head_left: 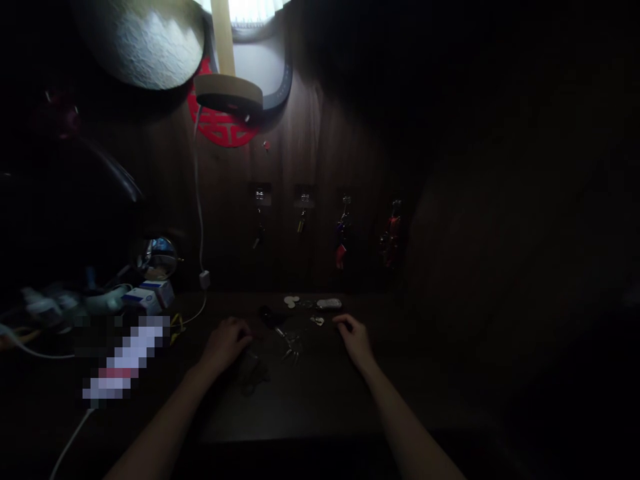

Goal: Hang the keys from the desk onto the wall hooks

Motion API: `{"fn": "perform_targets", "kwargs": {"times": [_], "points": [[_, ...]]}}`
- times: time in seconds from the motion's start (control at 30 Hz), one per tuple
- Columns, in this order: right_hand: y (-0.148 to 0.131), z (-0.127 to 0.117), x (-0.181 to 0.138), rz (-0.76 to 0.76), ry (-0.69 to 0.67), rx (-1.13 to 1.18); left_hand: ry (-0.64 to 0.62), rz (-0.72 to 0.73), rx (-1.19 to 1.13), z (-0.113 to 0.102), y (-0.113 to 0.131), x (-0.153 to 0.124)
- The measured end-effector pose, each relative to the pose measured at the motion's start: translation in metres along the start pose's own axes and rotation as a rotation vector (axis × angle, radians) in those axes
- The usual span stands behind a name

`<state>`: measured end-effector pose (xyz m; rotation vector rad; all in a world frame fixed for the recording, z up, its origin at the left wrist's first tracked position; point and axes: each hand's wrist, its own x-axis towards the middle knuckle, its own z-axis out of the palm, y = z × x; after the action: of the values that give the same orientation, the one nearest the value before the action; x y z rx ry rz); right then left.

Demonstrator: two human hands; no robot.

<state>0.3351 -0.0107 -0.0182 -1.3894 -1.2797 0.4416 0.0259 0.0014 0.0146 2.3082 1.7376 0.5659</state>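
My left hand (pixel 228 343) rests on the dark desk with its fingers loosely bent and thumb apart, holding nothing I can see. A faint dark object (pixel 254 377) lies just below it. To the right, my right hand (pixel 356 341) also has bent, parted fingers and appears to hold nothing. Its fingertips are close to a small pale metallic piece (pixel 317 321), apart from it. Between the hands lies a bunch of keys (pixel 289 347) with a black fob (pixel 269 316). Behind are white round tags (pixel 291 302) and a silvery oblong object (pixel 329 304). Dim light hides finer detail.
Several sets of keys, such as one with a yellow tag (pixel 301 222), hang from wall hooks. A lamp (pixel 229 90) is above, with a white cord (pixel 199 193). Small boxes (pixel 150 297), a round mirror (pixel 159 258) and a blurred-out object (pixel 127 360) stand left.
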Motion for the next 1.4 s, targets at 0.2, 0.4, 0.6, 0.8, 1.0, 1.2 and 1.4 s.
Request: {"fn": "perform_targets", "kwargs": {"times": [0.2, 0.4, 0.6, 0.8, 1.0, 1.2, 1.4], "points": [[-0.003, -0.001, 0.0, -0.008, 0.011, 0.021, 0.102, -0.029, -0.204, -0.005, 0.016, 0.001], [-0.029, 0.007, -0.007, 0.019, -0.059, 0.106, 0.251, -0.026, -0.463, -0.03, 0.044, 0.001], [-0.079, 0.028, -0.027, -0.03, -0.23, 0.287, 0.146, 0.111, -0.514, -0.044, 0.071, -0.005], [-0.114, 0.043, -0.043, -0.108, -0.421, 0.421, 0.087, 0.228, -0.471, -0.047, 0.085, -0.016], [-0.118, 0.046, -0.046, -0.035, -0.348, 0.418, 0.064, 0.234, -0.459, -0.045, 0.075, -0.024], [-0.128, 0.044, -0.042, -0.052, -0.225, 0.43, 0.011, 0.228, -0.451, -0.035, 0.059, -0.027], [-0.117, 0.047, -0.041, -0.05, -0.252, 0.342, 0.157, 0.154, -0.59, -0.05, 0.062, -0.029]]}}
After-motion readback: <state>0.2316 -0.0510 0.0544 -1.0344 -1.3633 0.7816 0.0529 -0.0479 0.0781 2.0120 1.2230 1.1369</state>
